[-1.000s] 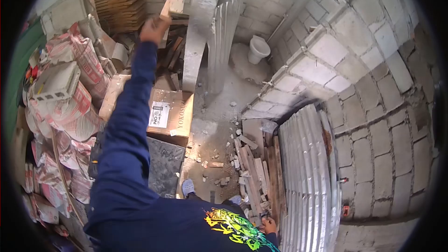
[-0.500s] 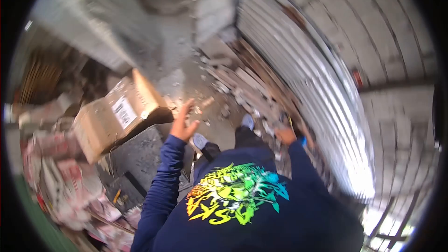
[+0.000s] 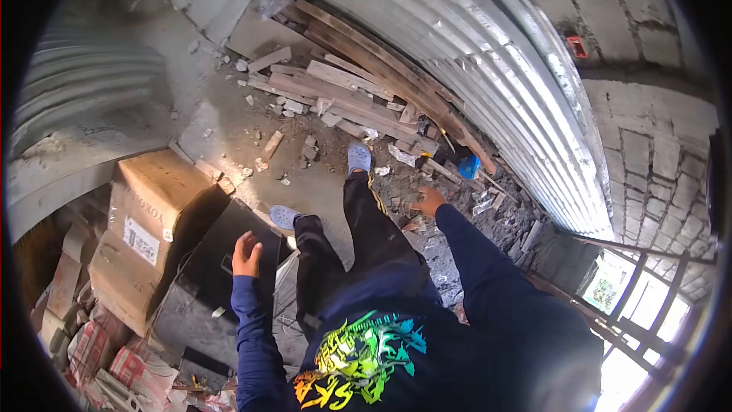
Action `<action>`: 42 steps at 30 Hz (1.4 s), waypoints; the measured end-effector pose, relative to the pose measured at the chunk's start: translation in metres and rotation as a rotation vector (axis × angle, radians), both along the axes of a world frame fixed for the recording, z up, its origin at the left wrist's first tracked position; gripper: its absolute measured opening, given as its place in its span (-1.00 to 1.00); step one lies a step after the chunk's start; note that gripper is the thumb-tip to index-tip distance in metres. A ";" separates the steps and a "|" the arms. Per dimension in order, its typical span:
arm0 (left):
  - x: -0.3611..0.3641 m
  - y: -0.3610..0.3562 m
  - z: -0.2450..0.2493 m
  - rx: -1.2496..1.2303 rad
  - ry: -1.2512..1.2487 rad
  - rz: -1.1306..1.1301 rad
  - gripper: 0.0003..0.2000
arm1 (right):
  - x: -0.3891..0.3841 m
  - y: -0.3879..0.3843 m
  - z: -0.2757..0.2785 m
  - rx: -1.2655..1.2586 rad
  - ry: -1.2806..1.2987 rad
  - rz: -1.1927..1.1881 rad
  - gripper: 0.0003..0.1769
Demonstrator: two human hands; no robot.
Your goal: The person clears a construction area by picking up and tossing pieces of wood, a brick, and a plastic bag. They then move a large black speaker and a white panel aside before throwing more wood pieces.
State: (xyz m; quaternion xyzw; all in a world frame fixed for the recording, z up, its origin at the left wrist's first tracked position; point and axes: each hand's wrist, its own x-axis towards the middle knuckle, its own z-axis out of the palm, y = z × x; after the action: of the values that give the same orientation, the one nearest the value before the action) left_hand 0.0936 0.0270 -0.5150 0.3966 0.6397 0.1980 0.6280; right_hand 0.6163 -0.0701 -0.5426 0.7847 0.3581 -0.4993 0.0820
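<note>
My left hand (image 3: 246, 254) hangs in front of me, loosely curled with its fingers apart and nothing in it. Below and beside it is a dark flat-topped box (image 3: 202, 282), with a taped cardboard carton (image 3: 141, 240) bearing a white label further left. On the other side, my right hand (image 3: 428, 201) hovers over rubble (image 3: 457, 259), its fingers partly spread and holding nothing. Near that hand lie a blue plastic scrap (image 3: 469, 167) and broken wood pieces. Both of my feet, in grey-blue clogs (image 3: 359, 157), are on the dirt floor.
Wooden planks (image 3: 343, 88) lie piled along corrugated metal sheets (image 3: 488, 69) that lean on a block wall (image 3: 648, 160). Crumpled red-and-white sacks (image 3: 141, 370) are heaped at lower left. Stone and wood bits litter the floor (image 3: 244, 145). A barred opening (image 3: 625, 290) is at right.
My view has turned, and the carton and metal sheets appear shifted in it. One foot has stepped ahead of the other. My left hand has come lower, its fingers more curled.
</note>
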 end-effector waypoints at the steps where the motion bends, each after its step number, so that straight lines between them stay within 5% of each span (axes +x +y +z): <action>1: 0.013 -0.008 -0.013 -0.033 0.002 0.026 -0.57 | 0.015 0.004 -0.019 -0.017 -0.071 0.027 -0.13; 6: 0.098 -0.037 -0.067 -0.235 -0.030 0.099 -0.61 | 0.104 0.087 -0.138 0.168 -0.300 0.103 -0.22; 10: 0.163 -0.063 -0.109 -0.379 -0.065 0.127 -0.61 | 0.163 0.208 -0.242 0.355 -0.492 0.129 -0.06; 14: 0.215 -0.070 -0.140 -0.454 -0.097 0.204 -0.62 | 0.172 0.312 -0.266 0.375 -0.653 0.233 0.08; 19: 0.248 -0.054 -0.168 -0.475 -0.098 0.214 -0.63 | 0.205 0.346 -0.345 0.365 -0.596 0.232 0.09; 24: 0.260 -0.027 -0.191 -0.479 -0.103 0.170 -0.63 | 0.225 0.359 -0.341 0.238 -0.591 0.346 0.03; 29: 0.281 0.021 -0.222 -0.317 -0.111 0.070 -0.64 | 0.236 0.358 -0.355 0.382 -0.500 0.280 -0.16; 35: 0.310 0.062 -0.235 -0.278 -0.137 0.088 -0.62 | 0.211 0.354 -0.291 0.386 -0.442 0.449 -0.32; 42: 0.358 0.130 -0.270 -0.147 -0.270 0.111 -0.59 | 0.150 0.317 -0.222 0.555 -0.240 0.140 -0.41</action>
State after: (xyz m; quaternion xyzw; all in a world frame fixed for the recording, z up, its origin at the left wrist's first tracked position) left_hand 0.4520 0.1574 -0.7846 0.2832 0.5832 0.2365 0.7237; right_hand 0.7664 0.2470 -0.7644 0.8038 0.5219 -0.2792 -0.0595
